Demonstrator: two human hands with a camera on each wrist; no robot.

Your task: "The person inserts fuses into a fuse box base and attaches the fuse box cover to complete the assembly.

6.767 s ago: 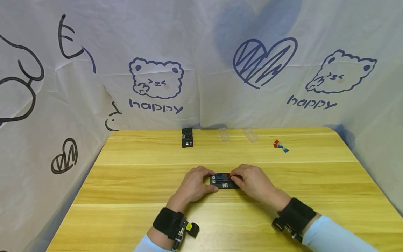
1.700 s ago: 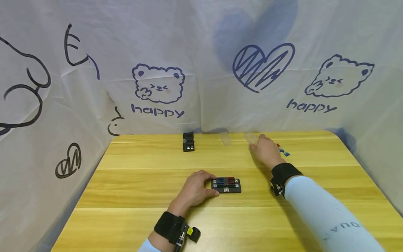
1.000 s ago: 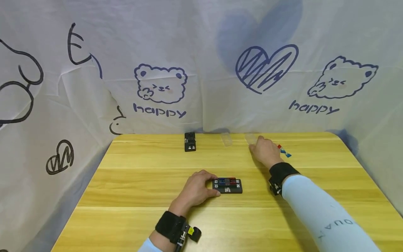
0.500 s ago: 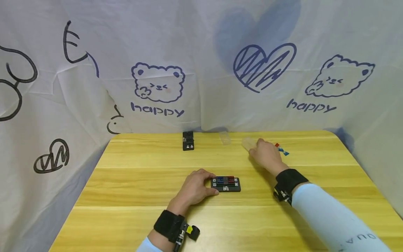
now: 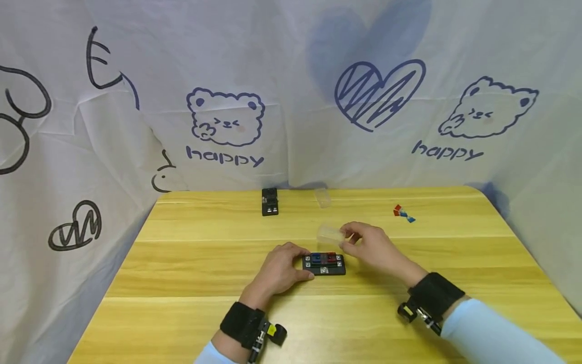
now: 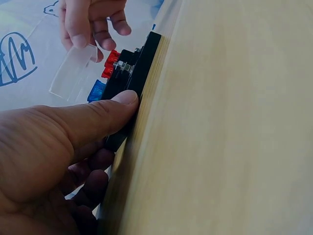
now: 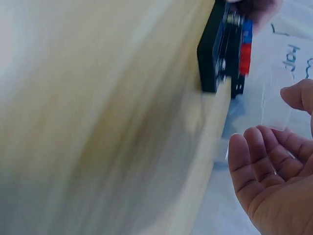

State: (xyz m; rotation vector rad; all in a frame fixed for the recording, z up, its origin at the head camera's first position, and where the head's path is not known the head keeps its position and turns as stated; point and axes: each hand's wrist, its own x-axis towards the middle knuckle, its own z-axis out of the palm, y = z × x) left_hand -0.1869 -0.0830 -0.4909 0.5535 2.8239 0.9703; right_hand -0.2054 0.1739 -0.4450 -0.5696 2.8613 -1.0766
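My left hand (image 5: 281,269) grips the left end of a black fuse block (image 5: 335,271) lying on the table, thumb on its near side. Blue (image 6: 96,91) and red blade fuses (image 6: 111,58) stand up from the block's top, with metal screw terminals beside them. A clear plastic cover (image 5: 329,235) is pinched by one end between the thumb and fingers of my right hand (image 5: 376,251). It hangs just above and behind the block, apart from it. In the right wrist view the see-through cover (image 7: 277,100) shows faintly next to the fuses.
At the back edge of the wooden table (image 5: 204,263) lies a second black fuse block (image 5: 270,202). Another clear cover (image 5: 323,198) is to its right, and several loose red and blue fuses (image 5: 403,214) lie farther right. A white cloth wall with drawings stands behind.
Earlier my right hand worked at the red fuse, then reached to the back for the right-hand clear cover. It has lifted that cover and brought it toward the block. My left hand stays put.
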